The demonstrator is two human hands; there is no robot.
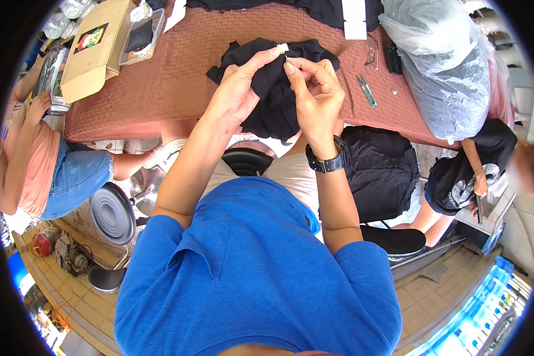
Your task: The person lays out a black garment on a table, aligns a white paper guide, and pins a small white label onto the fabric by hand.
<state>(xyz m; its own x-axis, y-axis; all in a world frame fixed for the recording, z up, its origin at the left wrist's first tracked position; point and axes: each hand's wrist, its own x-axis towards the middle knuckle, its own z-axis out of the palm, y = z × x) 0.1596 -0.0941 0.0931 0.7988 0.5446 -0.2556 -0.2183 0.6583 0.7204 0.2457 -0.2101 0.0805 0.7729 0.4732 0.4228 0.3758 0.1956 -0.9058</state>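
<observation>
A piece of black cloth [276,110] lies bunched on the table's near edge and hangs over it. My left hand [238,92] is closed on its upper part, and a small white label [283,48] shows at the thumb tip. Close by on the right, my right hand [317,89] has thumb and fingers pinched together. Whatever is between those fingertips is too small to make out; they are just below the label.
Green-handled thread snips [366,91], eyeglasses [371,52] and a black case [392,58] lie right on the brown-covered table [178,65]. A big plastic bag [442,71] stands beyond them. A cardboard box [95,50] and plastic tub [143,50] sit left. People sit on both sides.
</observation>
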